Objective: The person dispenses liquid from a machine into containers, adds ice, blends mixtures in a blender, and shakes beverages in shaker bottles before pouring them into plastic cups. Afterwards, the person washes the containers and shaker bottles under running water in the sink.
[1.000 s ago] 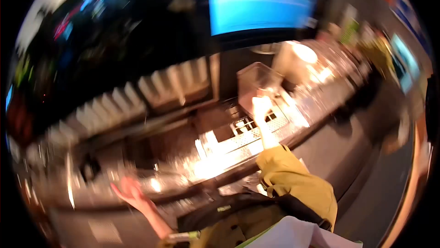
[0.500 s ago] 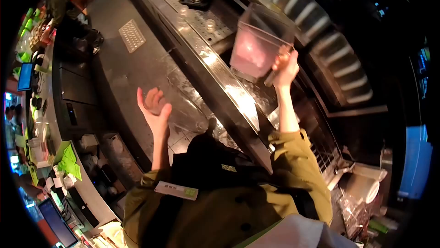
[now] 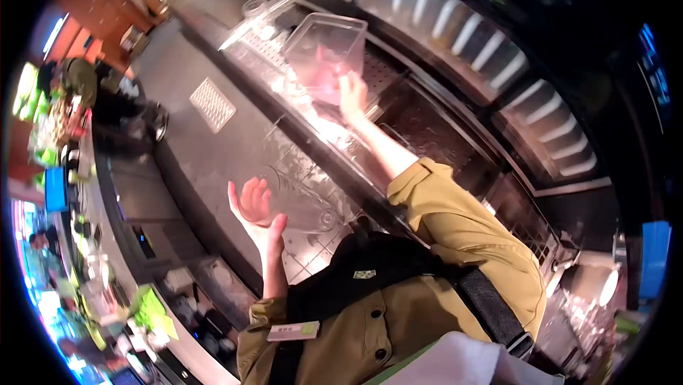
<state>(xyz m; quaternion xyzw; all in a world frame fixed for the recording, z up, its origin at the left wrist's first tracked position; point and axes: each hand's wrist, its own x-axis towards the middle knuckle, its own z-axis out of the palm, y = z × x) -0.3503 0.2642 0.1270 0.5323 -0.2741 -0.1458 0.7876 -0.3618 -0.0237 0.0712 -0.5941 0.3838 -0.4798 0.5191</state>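
A clear square plastic tub, with a pinkish glow on its lower part, is tilted over the perforated steel counter. My right hand is closed on its near right side; the exact finger hold is blurred. Over the floor, well away from the tub, my left hand hangs with the fingers apart and slightly curled, holding nothing.
A wet steel sink basin lies to the right of the counter. A clear glass stands toward the counter's far end. Another person bends at the left workbench. A perforated plate lies on the floor.
My right hand has carried the tub left and away from me, from above the basin to the perforated counter. The view has shifted, while my left hand stays raised with its fingers apart.
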